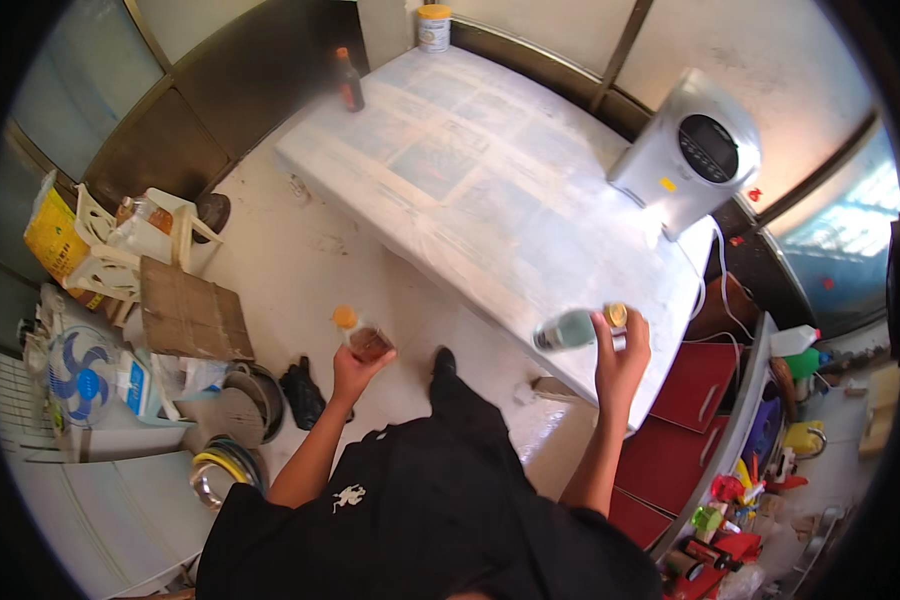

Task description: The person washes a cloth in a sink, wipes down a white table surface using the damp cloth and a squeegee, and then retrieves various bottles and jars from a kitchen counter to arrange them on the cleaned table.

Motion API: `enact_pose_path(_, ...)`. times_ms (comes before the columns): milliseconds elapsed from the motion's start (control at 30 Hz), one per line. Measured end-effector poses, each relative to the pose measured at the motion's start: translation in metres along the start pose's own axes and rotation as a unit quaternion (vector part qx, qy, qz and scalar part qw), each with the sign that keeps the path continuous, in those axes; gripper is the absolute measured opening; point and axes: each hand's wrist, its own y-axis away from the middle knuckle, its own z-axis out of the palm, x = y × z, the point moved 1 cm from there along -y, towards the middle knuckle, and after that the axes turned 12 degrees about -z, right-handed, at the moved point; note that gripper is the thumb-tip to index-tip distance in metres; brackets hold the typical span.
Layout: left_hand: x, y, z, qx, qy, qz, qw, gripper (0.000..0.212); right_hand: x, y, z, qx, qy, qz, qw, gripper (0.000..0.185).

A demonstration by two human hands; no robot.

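Note:
My left hand (pixel 360 367) grips a clear bottle of dark brown liquid (pixel 371 343), its orange cap pointing up and to the left. That hand is over the floor, left of the table. Over the table's near right corner, my right hand (pixel 621 352) is closed around the neck end of a pale greenish bottle (pixel 566 331), which lies nearly sideways in the view. A gold-coloured cap (pixel 615 314) shows by the right fingers; whether it belongs to this bottle I cannot tell. Fingers hide the bottle's neck. Below is the table (pixel 450 187) with a pale printed plastic cover.
On the table stand a dark sauce bottle (pixel 351 84), a tin with a yellow lid (pixel 434 30) and a silver appliance (pixel 690 154) with a white cord. Red cabinets (pixel 675 457) and a cluttered counter are at right. A fan (pixel 82 382) and a cardboard box (pixel 191 311) are at left.

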Motion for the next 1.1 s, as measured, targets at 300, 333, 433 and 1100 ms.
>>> enact_pose_path(300,0.064,-0.203,-0.041,0.084,-0.034,0.001,0.996,0.039,-0.038,-0.143,0.216,-0.154,-0.101,-0.102,0.978,0.030)
enact_pose_path(333,0.071,-0.229,-0.045,0.077,-0.005,0.010,0.997,0.046,-0.043,-0.159,0.237,-0.155,-0.100,-0.102,0.977,0.030)
enact_pose_path(433,0.062,-0.315,-0.061,0.097,-0.090,-0.002,0.991,0.047,-0.057,-0.196,0.299,-0.206,-0.111,-0.101,0.967,0.030)
enact_pose_path(1100,0.068,-0.547,-0.071,-0.033,-0.026,0.006,0.999,0.051,-0.115,-0.318,0.563,-0.219,-0.050,-0.092,0.970,0.034)
